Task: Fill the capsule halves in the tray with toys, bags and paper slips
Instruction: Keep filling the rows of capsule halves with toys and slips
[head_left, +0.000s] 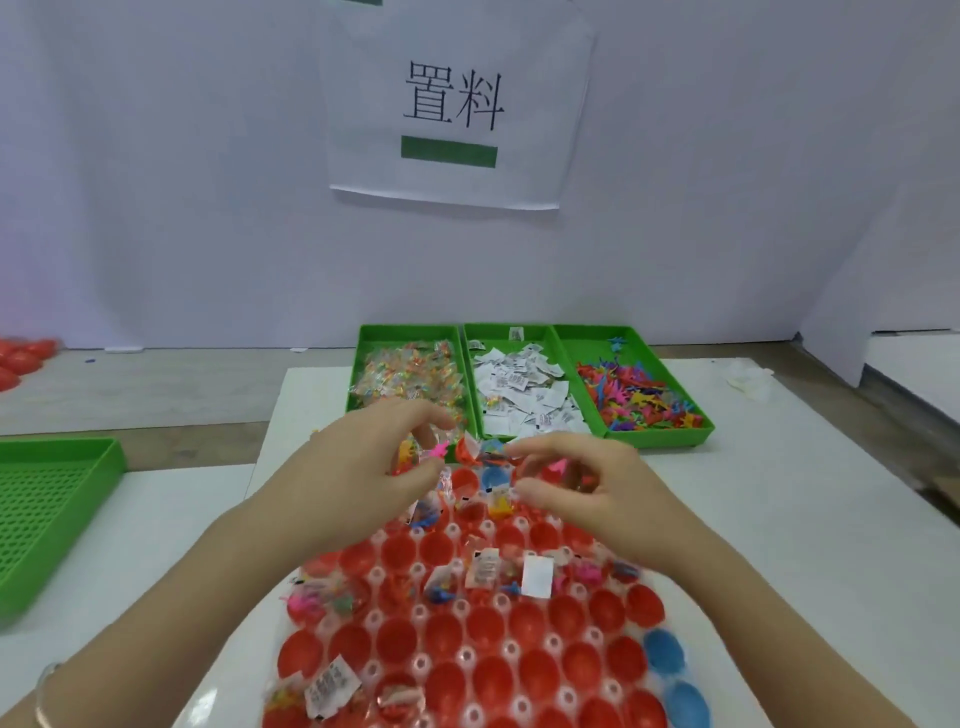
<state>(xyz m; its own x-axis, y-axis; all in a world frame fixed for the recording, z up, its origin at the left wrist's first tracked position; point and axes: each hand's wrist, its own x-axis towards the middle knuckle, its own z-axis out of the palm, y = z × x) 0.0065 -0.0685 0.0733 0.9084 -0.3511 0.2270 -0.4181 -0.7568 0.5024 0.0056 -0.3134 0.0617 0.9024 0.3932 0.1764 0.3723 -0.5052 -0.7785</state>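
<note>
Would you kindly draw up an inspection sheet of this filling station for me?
Surface: white table, bearing everything below.
Job's things: capsule tray of red halves and a few blue halves, some already filled; three green bins behind hold bags, paper slips and toys.
Clutter: green perforated tray at left; red shells far left; white scrap at right.
Grippers: left hand grips a bunch of small pieces; right hand has fingers curled beside it, grip unclear.
Cables: nothing seen.
Surroundings: white wall with a paper sign.
</note>
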